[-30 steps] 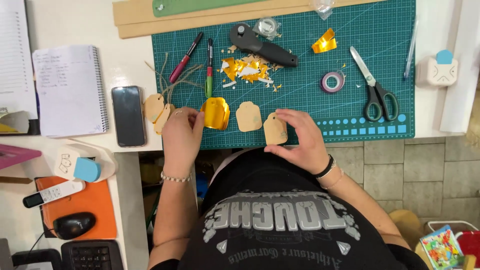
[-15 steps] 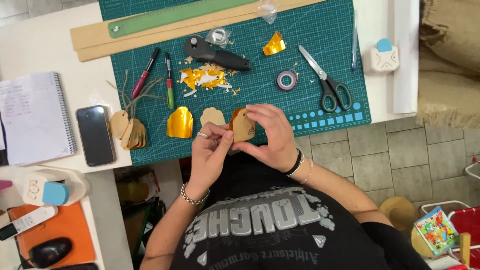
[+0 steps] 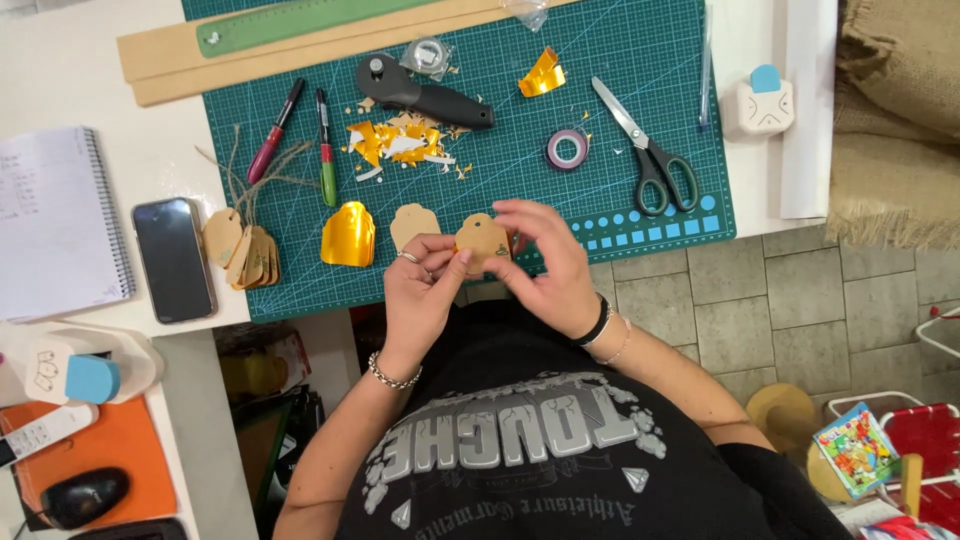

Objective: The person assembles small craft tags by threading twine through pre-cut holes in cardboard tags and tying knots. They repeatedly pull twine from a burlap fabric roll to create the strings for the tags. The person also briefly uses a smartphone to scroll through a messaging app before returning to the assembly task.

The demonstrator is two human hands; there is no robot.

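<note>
Left hand (image 3: 425, 285) and right hand (image 3: 545, 265) pinched on kraft tag (image 3: 482, 240).

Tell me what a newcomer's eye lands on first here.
First, the two hands at the near edge of the green cutting mat: the left hand and right hand pinch a small brown paper tag between their fingers. Next, the shiny gold foil piece left of them, and the heap of gold scraps at mid-mat beside the black rotary cutter.
</note>
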